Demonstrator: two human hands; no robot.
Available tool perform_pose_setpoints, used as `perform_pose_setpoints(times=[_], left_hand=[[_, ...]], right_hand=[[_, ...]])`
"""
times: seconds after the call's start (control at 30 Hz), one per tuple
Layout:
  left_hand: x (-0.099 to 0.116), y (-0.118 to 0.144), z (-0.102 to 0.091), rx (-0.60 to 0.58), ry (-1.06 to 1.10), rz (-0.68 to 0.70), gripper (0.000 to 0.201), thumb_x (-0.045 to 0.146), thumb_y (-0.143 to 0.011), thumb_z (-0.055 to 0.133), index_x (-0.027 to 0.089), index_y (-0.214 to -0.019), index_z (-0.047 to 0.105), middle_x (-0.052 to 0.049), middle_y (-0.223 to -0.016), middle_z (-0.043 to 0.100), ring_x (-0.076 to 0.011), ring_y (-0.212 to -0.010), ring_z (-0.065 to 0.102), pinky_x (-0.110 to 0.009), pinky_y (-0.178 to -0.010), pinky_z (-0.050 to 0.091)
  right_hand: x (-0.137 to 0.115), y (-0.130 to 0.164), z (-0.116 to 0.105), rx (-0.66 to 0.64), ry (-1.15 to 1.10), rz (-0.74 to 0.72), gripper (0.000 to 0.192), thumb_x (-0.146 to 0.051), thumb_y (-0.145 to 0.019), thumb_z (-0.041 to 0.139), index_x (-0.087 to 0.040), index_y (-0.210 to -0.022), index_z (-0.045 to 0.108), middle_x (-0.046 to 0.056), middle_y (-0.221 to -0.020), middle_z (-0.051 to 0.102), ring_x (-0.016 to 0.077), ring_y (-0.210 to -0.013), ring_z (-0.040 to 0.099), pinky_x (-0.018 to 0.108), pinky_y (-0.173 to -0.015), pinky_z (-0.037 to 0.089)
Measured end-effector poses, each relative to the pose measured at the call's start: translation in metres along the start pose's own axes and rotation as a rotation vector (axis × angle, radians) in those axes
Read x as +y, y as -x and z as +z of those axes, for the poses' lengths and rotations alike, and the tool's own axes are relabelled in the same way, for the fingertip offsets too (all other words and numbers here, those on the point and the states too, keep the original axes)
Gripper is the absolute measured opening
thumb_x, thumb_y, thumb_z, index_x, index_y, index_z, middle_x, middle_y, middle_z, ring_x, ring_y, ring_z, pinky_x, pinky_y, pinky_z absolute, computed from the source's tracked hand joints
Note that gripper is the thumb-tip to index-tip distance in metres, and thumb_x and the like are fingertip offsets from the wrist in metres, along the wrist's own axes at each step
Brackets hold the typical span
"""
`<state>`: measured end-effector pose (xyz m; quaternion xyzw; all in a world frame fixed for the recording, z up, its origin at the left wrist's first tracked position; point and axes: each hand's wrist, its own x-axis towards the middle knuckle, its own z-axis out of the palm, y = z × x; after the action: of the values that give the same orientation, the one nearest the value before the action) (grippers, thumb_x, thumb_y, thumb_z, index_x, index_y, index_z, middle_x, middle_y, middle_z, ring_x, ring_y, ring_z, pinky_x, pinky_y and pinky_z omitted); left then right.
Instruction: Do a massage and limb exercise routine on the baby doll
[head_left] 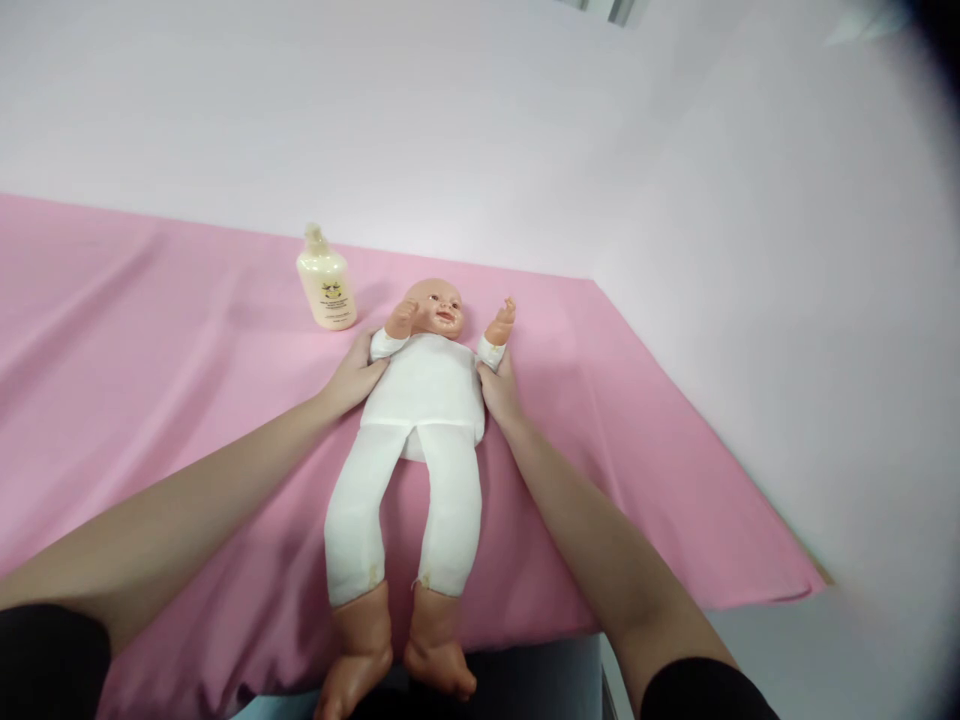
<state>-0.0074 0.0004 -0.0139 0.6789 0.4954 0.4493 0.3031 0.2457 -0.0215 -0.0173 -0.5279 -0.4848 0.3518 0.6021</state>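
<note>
One doll (424,400) lies on its back on the pink cloth (150,380) that covers the table, head toward the far edge, its two bare feet hanging over the near edge. One cream bottle (326,282) stands upright near the far edge, just beside the doll's head and apart from it. Two hands are in view. The left hand (358,375) cups the doll's side under its raised arm; the right hand (499,390) presses against the other side. Both touch the white body, fingers partly hidden behind it, so how tightly they grip cannot be told. The bottle's label is too small to read. The doll's feet are partly cut off by the frame's bottom edge.
</note>
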Motion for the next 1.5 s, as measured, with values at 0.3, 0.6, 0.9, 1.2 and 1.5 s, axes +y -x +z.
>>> perform_pose_setpoints(times=[0.3,0.6,0.9,1.2,1.5], left_hand=[[-0.0009,-0.001,0.0007,0.005,-0.002,0.019,0.056,0.029,-0.086,0.061,0.022,-0.14,0.049,-0.01,-0.141,0.06,-0.0298,-0.13,0.057,-0.048,-0.114,0.046],[0.002,-0.0003,0.0002,-0.002,-0.001,0.023,0.056,0.029,-0.087,0.059,0.022,-0.141,0.048,-0.011,-0.144,0.059,-0.0298,-0.132,0.056,-0.048,-0.115,0.045],[0.0003,-0.0002,0.0002,-0.005,-0.003,0.02,0.057,0.03,-0.087,0.06,0.02,-0.141,0.047,-0.012,-0.145,0.058,-0.0306,-0.134,0.055,-0.049,-0.116,0.044],[0.0014,-0.0008,0.0007,-0.001,0.016,0.025,0.055,0.027,-0.086,0.06,0.021,-0.14,0.048,-0.011,-0.142,0.06,-0.0299,-0.132,0.056,-0.049,-0.115,0.045],[0.0023,0.0002,0.0008,0.0,0.005,0.018,0.057,0.03,-0.087,0.06,0.02,-0.142,0.047,-0.012,-0.144,0.059,-0.0305,-0.132,0.057,-0.049,-0.114,0.046]], right_hand=[[-0.0006,-0.0003,-0.0002,0.006,0.0,0.007,0.024,-0.025,-0.077,0.058,-0.025,-0.102,0.057,0.003,-0.103,0.071,0.0217,-0.1,0.065,0.038,-0.096,0.052],[-0.003,0.0005,-0.0005,-0.013,-0.004,-0.002,0.027,-0.027,-0.077,0.058,-0.025,-0.104,0.056,0.003,-0.106,0.071,0.0225,-0.102,0.065,0.038,-0.095,0.052],[-0.005,0.0013,-0.0007,-0.015,0.013,0.003,0.027,-0.025,-0.077,0.057,-0.024,-0.104,0.056,0.004,-0.107,0.071,0.0223,-0.102,0.065,0.038,-0.093,0.053],[-0.0012,0.0002,-0.0007,-0.005,-0.001,0.0,0.024,-0.027,-0.077,0.058,-0.025,-0.1,0.056,0.003,-0.102,0.07,0.0222,-0.099,0.064,0.038,-0.094,0.051],[-0.0006,0.0001,-0.0004,-0.002,0.012,-0.002,0.026,-0.028,-0.076,0.057,-0.025,-0.102,0.055,0.002,-0.099,0.068,0.0222,-0.097,0.063,0.038,-0.092,0.051]])
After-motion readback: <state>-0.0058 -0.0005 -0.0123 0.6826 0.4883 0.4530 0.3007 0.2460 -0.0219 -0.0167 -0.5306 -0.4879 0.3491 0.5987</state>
